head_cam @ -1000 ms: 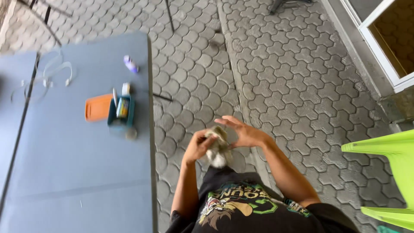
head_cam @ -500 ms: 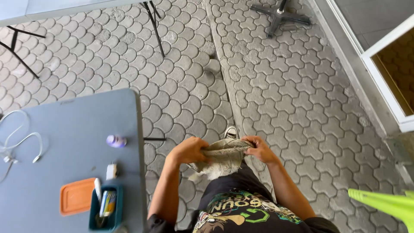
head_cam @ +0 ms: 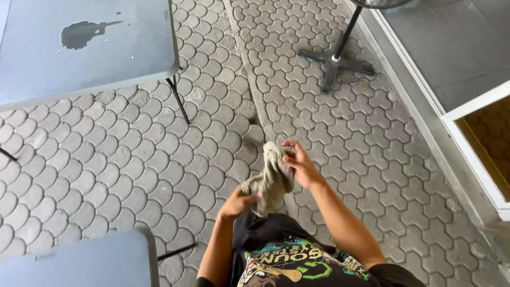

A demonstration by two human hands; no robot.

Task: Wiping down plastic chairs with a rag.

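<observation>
- Both hands keep a closed grip on one cloth [head_cam: 271, 178]: the right hand [head_cam: 300, 166] pinches its upper end between fingers and thumb, and the left hand [head_cam: 236, 203] closes on the lower corner.
- Held this way, the cloth hangs in the air in front of the person's body, above the paved floor [head_cam: 159, 159], slack and bunched between the two hands.
- To handle it well, I judge the hands should hold opposite ends firmly and keep it clear of the ground, since a loose fold could slip out of a pinch.
- Spreading the fingers wider along the edge would likely give better control than a single pinch point.
- Soft and limp, the cloth is a pale grey-green, creased and twisted, with no stiffness; whether it is damp I cannot tell.
- Interlocking grey paving stones with rough, worn faces and dark joints make up the floor.
- Smooth and grey-blue, one bench [head_cam: 85, 48] stands well apart at the upper left, with a dark wet patch [head_cam: 79, 33] and small drops on its top.
- Another bench [head_cam: 79, 263] of the same kind shows a rounded corner near the left elbow.
- Beyond, a dark metal stand [head_cam: 334, 58] with a cross foot rests on the paving.
</observation>
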